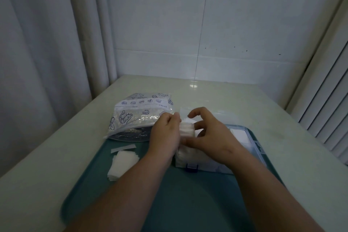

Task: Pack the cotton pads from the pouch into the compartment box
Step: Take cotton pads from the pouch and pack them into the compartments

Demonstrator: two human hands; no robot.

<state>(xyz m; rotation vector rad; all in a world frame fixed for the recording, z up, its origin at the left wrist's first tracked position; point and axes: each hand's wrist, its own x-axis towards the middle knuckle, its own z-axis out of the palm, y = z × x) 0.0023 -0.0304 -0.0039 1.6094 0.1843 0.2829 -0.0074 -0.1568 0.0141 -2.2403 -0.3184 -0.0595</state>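
So nearest the camera, both bare forearms come up from the bottom of the frame over a dark teal plastic tray (188, 194) that fills most of the lower middle. In the lower left part of that tray there's a loose messy pile of white square cotton pads (123, 164), with a thin white strip (123, 149) lying just behind it. Right of centre on the tray sits the clear plastic compartment box (211, 166) with a small blue latch (192, 168) on its near wall, and a few compartments on its right side look white inside. Over the box's left end, the left hand (165, 135) and right hand (209, 135) meet around a stack of square white cotton pads (186, 130). The left hand's fingers are curled against the stack's left side. The right thumb presses its near edge while the other right fingers are bent and spread around the far side, so both are gripping it. Behind the left hand, half on the tray's far left corner, lies the crinkly clear plastic pouch (139, 117) printed with blue sea creatures. Further back there's the pale glossy table (226, 96), then a white tiled wall (207, 24), a grey curtain (47, 43) upper left and white slatted blinds (329, 100) at the right edge.
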